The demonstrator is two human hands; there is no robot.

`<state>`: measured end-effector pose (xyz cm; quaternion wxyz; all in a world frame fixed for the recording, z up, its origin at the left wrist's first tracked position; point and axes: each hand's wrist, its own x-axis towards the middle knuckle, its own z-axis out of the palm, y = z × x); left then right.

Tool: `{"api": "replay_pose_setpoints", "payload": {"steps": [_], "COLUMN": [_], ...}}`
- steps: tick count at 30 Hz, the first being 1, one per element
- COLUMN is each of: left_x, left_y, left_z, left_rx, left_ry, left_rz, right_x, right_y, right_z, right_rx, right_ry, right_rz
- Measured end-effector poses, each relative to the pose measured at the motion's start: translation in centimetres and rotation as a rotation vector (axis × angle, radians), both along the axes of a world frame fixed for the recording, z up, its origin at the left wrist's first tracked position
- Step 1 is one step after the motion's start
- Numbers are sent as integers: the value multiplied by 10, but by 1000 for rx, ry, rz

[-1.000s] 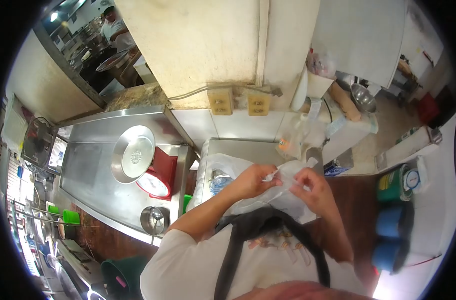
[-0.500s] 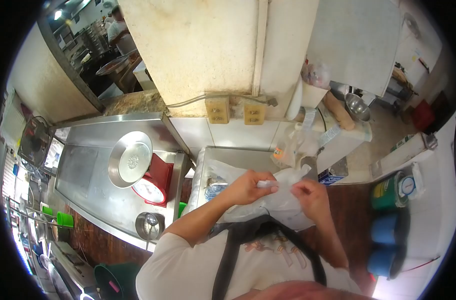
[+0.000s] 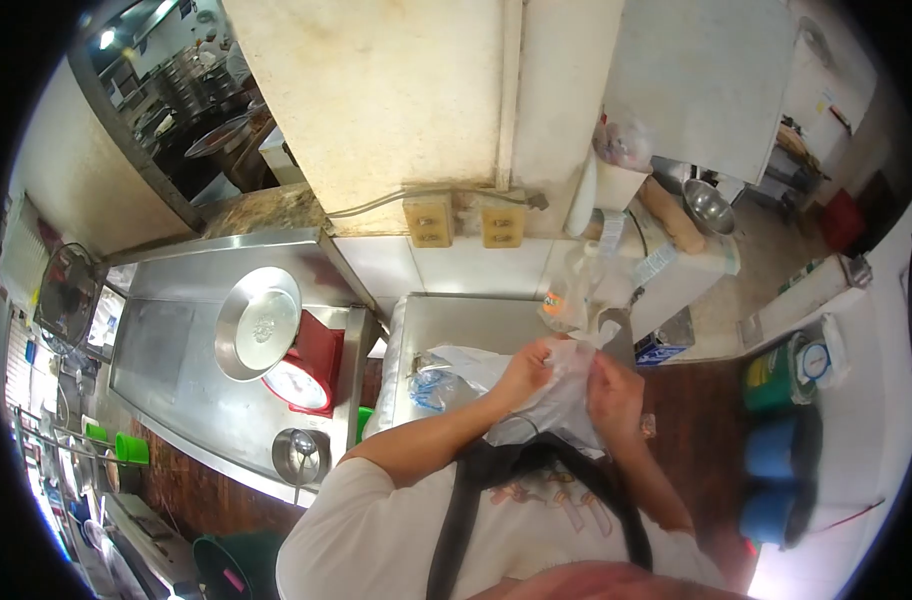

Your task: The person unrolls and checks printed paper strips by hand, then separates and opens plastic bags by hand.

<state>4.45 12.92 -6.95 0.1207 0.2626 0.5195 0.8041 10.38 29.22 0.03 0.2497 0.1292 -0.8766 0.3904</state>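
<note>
A thin white plastic bag (image 3: 561, 395) hangs between my two hands in front of my chest, its top edge gathered and crumpled. My left hand (image 3: 528, 368) is closed on the bag's left side. On the right side, my right hand (image 3: 614, 388) pinches the bag near its upper edge. Beyond my hands stands a clear plastic bottle (image 3: 568, 295) with an orange label. To the left of the bag, a clear plastic bag with blue markings (image 3: 438, 390) lies on the pale worktop (image 3: 456, 315).
On the steel counter (image 3: 166, 330) at left stand a red scale (image 3: 316, 365) with a round metal pan (image 3: 259, 322) and a small metal bowl (image 3: 299, 455) with a ladle. A blue box (image 3: 664, 340) stands at right. Blue buckets (image 3: 776, 450) stand far right.
My hands have drawn closer together, the left one shifting right. The white bag has been pulled up off the left part of the worktop, showing more of the clear bag there.
</note>
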Motion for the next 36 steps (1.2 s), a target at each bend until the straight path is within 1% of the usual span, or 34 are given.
{"api": "replay_pose_setpoints", "payload": {"steps": [2,3,4,6,8,9,11,13,15,16,17,18,20,21,23,24,27,29,30,31,33,34,35,36], "left_x": [1,2,2,-4,-10,-15,-18,-24,-30,-33,-36,-34,-29,-27,-17,-14,-6,-10,-13,-18,-27,-26,-29,-31], "left_y": [0,-5,-9,-26,-37,-42,-53,-63,-72,-71,-64,-58,-42,-34,-20,-17,-13,-11,-12,-9,-4,-6,-9,-12], "left_z": [-3,1,7,24,11,2,-14,-32,-55,-69,-83,-83,-86,-92,-110,-121,-154,-171,-178,-185,-194,-194,-206,-218], "left_rx": [63,52,41,-60,-175,-231,-291,-238,-70,-36,-2,-10,-51,-78,-137,-159,-231,-290,-322,-428,-638,-886,-936,-969], "left_ry": [-98,-177,-256,-465,-276,-178,-195,-252,-353,-358,-363,-313,-241,-220,-222,-238,-285,-337,-380,-461,-624,-276,-69,141], "left_rz": [-53,-81,-106,-157,-390,-505,-646,-665,-552,-400,-247,-151,6,42,68,72,96,123,140,153,149,124,71,38], "right_x": [-1,0,0,-2,-5,2,8,8,8,8,4,0,-2,-1,1,3,3,-1,-3,-6,-13,-16,-18,-18], "right_y": [10,15,19,28,48,65,69,67,53,46,52,54,49,48,50,50,36,39,43,47,59,66,75,77], "right_z": [-5,-7,-7,-4,-19,-17,-4,22,31,35,22,7,-45,-70,-109,-120,-118,-130,-140,-150,-177,-202,-221,-222], "right_rx": [-19,-31,-197,-529,-1085,-1150,-1260,-1385,-1411,-1418,-1396,-1372,-1399,-1408,-1199,-1094,-1076,-957,-938,-920,-968,-988,-1007,-968], "right_ry": [-53,-83,-126,-208,-344,-399,-382,-377,-340,-326,-394,-463,-569,-619,-633,-646,-711,-773,-780,-786,-757,-732,-702,-652], "right_rz": [-55,-82,-83,-81,233,383,542,833,640,542,531,521,332,236,170,143,35,-56,-76,-97,-111,-67,-38,-63]}}
